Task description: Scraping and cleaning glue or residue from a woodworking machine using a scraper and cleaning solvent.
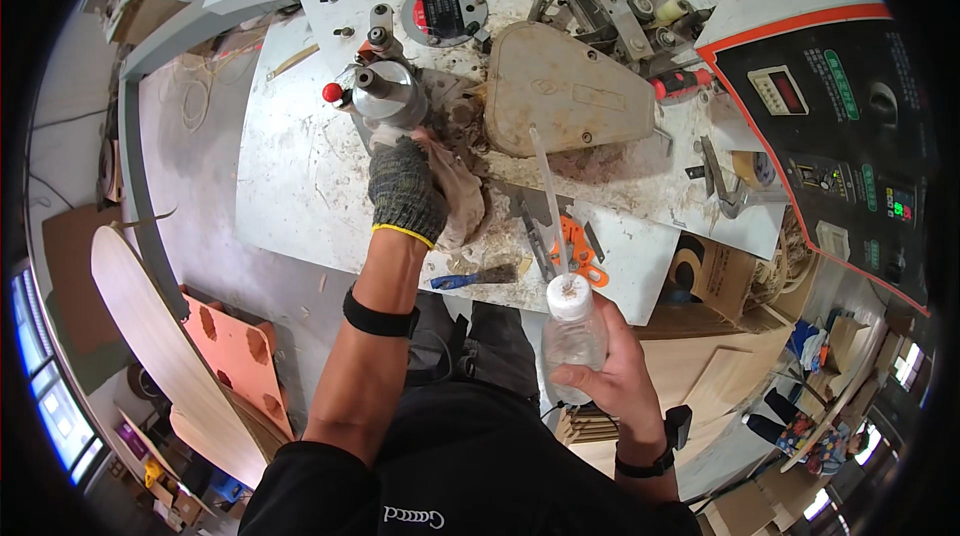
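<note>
My left hand, in a grey knitted glove with a yellow cuff, is closed on a pale pinkish rag. It presses the rag at the near side of a round metal roller head on the machine table; the fingertips are hidden. In my bare right hand is a clear plastic bottle, held upright near the table's front edge. Its white cap carries a long thin translucent tube, which points toward a dusty beige cover.
A scraper with a blue handle and an orange tool lie near the front edge of the white table. Wrenches lie to the right, below a black control panel. Curved wooden boards stand at left.
</note>
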Demonstrator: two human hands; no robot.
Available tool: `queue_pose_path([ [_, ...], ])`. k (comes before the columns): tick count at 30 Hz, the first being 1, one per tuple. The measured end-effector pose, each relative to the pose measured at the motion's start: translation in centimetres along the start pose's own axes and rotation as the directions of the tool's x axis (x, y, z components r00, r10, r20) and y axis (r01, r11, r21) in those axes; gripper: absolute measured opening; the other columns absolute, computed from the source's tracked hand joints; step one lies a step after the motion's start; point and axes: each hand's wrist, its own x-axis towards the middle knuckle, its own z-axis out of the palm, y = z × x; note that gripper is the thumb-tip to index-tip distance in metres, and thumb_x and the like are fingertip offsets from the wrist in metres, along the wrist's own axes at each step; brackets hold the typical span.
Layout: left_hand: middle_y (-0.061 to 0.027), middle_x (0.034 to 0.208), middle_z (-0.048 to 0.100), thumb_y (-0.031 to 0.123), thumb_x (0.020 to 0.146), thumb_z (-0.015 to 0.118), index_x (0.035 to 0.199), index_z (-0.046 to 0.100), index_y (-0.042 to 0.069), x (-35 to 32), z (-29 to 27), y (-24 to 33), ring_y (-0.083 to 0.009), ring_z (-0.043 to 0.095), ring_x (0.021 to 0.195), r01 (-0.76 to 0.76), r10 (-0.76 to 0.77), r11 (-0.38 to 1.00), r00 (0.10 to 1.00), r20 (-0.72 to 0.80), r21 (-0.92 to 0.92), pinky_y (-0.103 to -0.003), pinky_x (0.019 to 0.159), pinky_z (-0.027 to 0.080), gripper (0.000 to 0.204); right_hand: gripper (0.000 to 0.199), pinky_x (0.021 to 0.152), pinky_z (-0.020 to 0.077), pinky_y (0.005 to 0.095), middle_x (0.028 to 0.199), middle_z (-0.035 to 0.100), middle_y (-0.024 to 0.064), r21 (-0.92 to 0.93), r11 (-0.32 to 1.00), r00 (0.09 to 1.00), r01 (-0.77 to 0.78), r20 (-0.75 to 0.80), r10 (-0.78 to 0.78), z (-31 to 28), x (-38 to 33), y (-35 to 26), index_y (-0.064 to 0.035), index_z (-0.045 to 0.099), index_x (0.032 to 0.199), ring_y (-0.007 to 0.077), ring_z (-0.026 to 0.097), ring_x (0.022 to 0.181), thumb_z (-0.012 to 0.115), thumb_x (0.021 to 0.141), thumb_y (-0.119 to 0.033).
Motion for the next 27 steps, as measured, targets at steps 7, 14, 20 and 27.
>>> queue_pose_path([
  [7,-0.0031,0.083,0.061,0.013,0.091,0.06,0.098,0.061,0.009,-0.9,0.0,1.6,-0.017,0.059,0.074,0.084,-0.078,0.953,0.996,0.031,-0.29,-0.029,0.064,0.05,0.008,0.084,0.094,0.0466,0.0342,0.115,0.062,0.0155,0.042,0.999,1.0,-0.017,0.006,0.016,0.2,-0.1,0.6,0.0033,0.043,0.136,0.0233,0.062,0.105,0.083,0.075,-0.039],
  [14,-0.0033,0.091,0.063,0.025,0.096,0.061,0.102,0.063,0.009,-4.2,1.1,5.2,-0.0158,0.057,0.086,0.148,-0.166,0.855,0.986,0.006,-0.497,-0.029,0.076,0.048,0.017,0.083,0.098,0.0449,0.0371,0.124,0.059,0.02,0.027,0.999,0.999,-0.023,0.042,0.022,0.0,0.0,0.5,0.0034,0.043,0.136,0.0293,0.058,0.116,0.081,0.076,-0.041],
  [20,-0.0034,0.094,0.062,0.025,0.096,0.06,0.103,0.062,0.01,-3.7,0.6,4.4,-0.0169,0.057,0.088,0.163,-0.151,0.854,0.986,0.063,-0.494,-0.031,0.077,0.048,0.017,0.083,0.1,0.0438,0.0388,0.128,0.057,0.0214,-0.011,1.0,0.999,0.01,0.04,-0.009,0.3,0.0,0.5,0.0032,0.044,0.136,0.0319,0.056,0.12,0.08,0.077,-0.043],
  [27,-0.0026,0.088,0.061,0.021,0.094,0.059,0.1,0.062,0.01,-3.3,0.6,4.2,-0.0172,0.057,0.084,0.234,-0.259,0.821,0.966,0.026,-0.521,-0.03,0.074,0.048,0.013,0.083,0.096,0.0451,0.0375,0.117,0.062,0.0168,0.029,0.999,0.999,-0.024,0.034,0.023,0.7,-0.7,0.5,0.0009,0.043,0.137,0.0281,0.06,0.111,0.081,0.077,-0.041],
])
